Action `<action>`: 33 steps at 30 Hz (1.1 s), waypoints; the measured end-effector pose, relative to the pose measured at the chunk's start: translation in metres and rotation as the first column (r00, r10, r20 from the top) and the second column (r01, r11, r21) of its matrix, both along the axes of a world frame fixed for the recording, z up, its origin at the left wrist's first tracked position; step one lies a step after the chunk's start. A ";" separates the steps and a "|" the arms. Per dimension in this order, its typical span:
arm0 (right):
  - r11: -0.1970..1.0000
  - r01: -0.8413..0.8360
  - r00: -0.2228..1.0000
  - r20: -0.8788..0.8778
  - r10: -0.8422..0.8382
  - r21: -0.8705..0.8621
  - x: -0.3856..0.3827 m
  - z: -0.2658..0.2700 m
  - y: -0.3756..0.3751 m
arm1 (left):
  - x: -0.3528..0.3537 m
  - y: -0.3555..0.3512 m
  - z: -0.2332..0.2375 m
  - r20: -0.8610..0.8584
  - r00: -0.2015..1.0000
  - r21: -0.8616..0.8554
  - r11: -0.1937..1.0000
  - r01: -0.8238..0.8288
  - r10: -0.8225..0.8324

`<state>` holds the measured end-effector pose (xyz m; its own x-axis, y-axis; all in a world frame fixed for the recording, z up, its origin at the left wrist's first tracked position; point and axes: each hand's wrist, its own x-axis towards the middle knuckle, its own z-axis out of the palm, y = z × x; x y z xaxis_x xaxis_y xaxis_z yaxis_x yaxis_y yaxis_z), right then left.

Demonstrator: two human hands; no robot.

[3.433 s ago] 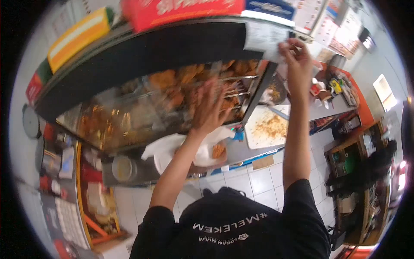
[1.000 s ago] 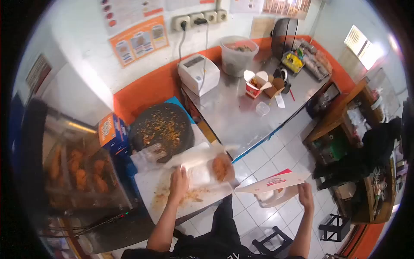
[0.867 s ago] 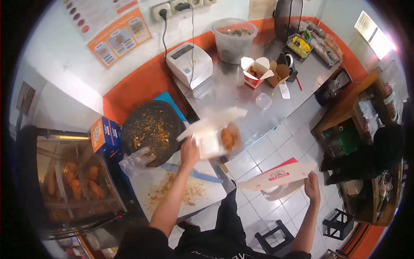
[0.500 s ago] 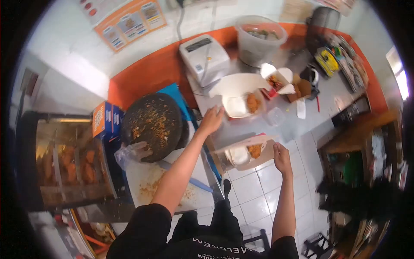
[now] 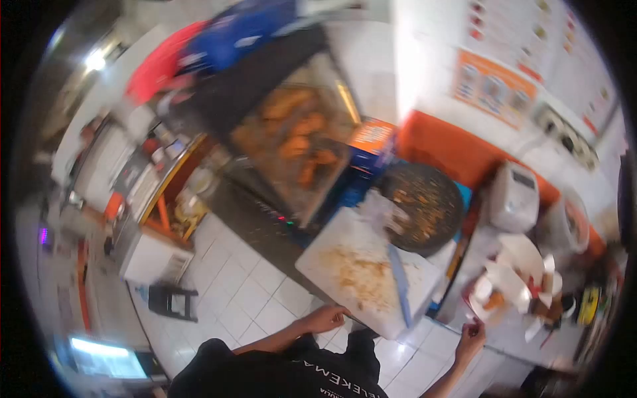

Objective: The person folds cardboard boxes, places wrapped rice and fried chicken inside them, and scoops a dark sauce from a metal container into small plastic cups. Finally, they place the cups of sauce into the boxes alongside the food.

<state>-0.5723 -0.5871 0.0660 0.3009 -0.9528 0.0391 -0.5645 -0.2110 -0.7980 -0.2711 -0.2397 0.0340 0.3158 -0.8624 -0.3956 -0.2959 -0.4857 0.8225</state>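
Now that the meal tray (image 5: 494,302) has left our right hand (image 5: 470,333), it sits on the steel tabletop (image 5: 514,335), at four o'clock from the dark crumb-strewn pan (image 5: 424,207). Our right hand hangs near its seven o'clock, fingers loosely spread, holding nothing. Our left hand (image 5: 325,320), half curled and empty, touches the near edge of the white cutting board (image 5: 361,268); both are free.
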 end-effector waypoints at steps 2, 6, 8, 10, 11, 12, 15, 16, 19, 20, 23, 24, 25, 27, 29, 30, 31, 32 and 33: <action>0.978 -0.208 0.978 -0.005 0.208 0.029 0.045 -0.009 0.025 | -0.002 0.044 -0.004 0.017 1.000 0.024 1.000 -0.004 0.004; 0.775 -0.629 0.777 0.025 0.629 0.068 0.159 0.049 0.118 | 0.000 0.142 -0.032 0.149 0.988 0.048 0.999 0.021 -0.028; 0.630 -0.776 0.629 0.041 0.776 -0.011 0.218 0.093 0.181 | 0.011 0.195 -0.012 0.163 0.986 0.056 0.998 -0.039 0.030; 0.506 -0.860 0.502 0.061 0.863 -0.070 0.262 0.114 0.251 | 0.023 0.266 0.006 0.145 0.982 0.063 0.989 -0.135 0.124; 0.443 -0.888 0.441 0.042 0.896 -0.124 0.289 0.112 0.283 | 0.032 0.303 0.009 0.124 0.972 0.058 0.976 -0.208 0.200; 0.413 -0.911 0.412 0.087 0.907 0.009 0.310 0.112 0.320 | 0.037 0.344 0.007 0.094 0.957 0.059 0.958 -0.281 0.275; 0.203 -0.975 0.209 0.060 0.976 0.089 0.366 0.085 0.439 | 0.048 0.481 -0.055 0.023 0.829 -0.111 0.826 -0.553 0.559; 0.079 -0.995 0.086 0.111 0.990 0.065 0.380 0.081 0.479 | 0.050 0.499 0.012 0.112 0.782 0.078 0.779 -0.622 0.613; -0.355 -0.932 -0.358 0.036 0.933 -0.074 0.407 0.065 0.597 | 0.041 0.580 0.054 0.284 0.636 0.042 0.653 -0.756 0.718; -0.472 -0.879 -0.472 0.022 0.881 0.069 0.423 0.063 0.623 | 0.033 0.596 0.074 0.192 0.528 0.009 0.536 -0.844 0.827; -0.660 -0.742 -0.667 -0.026 0.745 0.119 0.485 0.021 0.674 | 0.020 0.649 0.069 0.053 0.335 -0.146 0.339 -0.929 0.941; -0.598 -0.743 -0.611 0.060 0.789 0.301 0.498 0.032 0.687 | 0.017 0.659 0.066 0.005 0.304 -0.125 0.302 -0.945 0.953; -0.568 -0.749 -0.575 0.089 0.813 0.341 0.515 -0.002 0.688 | 0.017 0.667 0.063 -0.043 0.278 -0.107 0.272 -0.956 0.960; -0.496 -0.786 -0.582 -0.171 0.795 0.370 0.548 -0.118 0.663 | 0.028 0.685 0.051 -0.067 0.280 -0.072 0.275 -0.959 0.958; -0.583 -0.796 -0.555 -0.581 0.595 0.164 0.563 -0.237 0.620 | 0.038 0.701 0.033 -0.019 0.334 -0.025 0.334 -0.942 0.942; -0.594 -0.766 -0.588 -0.641 0.494 0.245 0.567 -0.250 0.607 | 0.049 0.707 0.029 -0.037 0.310 0.020 0.311 -0.950 0.950; -0.573 -0.730 -0.659 -0.606 0.447 0.372 0.570 -0.260 0.594 | 0.055 0.719 0.014 -0.067 0.336 -0.039 0.334 -0.942 0.939; -0.538 -0.698 -0.709 -0.561 0.427 0.472 0.578 -0.269 0.586 | 0.068 0.729 0.010 0.001 0.367 -0.013 0.367 -0.930 0.930; -0.504 -0.668 -0.744 -0.517 0.424 0.548 0.587 -0.263 0.588 | 0.079 0.743 -0.004 0.010 0.359 -0.046 0.359 -0.932 0.933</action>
<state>0.0149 0.0014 -0.1968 0.4115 0.6372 -0.6517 0.5833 -0.7335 -0.3489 -0.1924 0.5033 0.0303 0.9357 -0.0175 -0.3525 0.3084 -0.4449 0.8408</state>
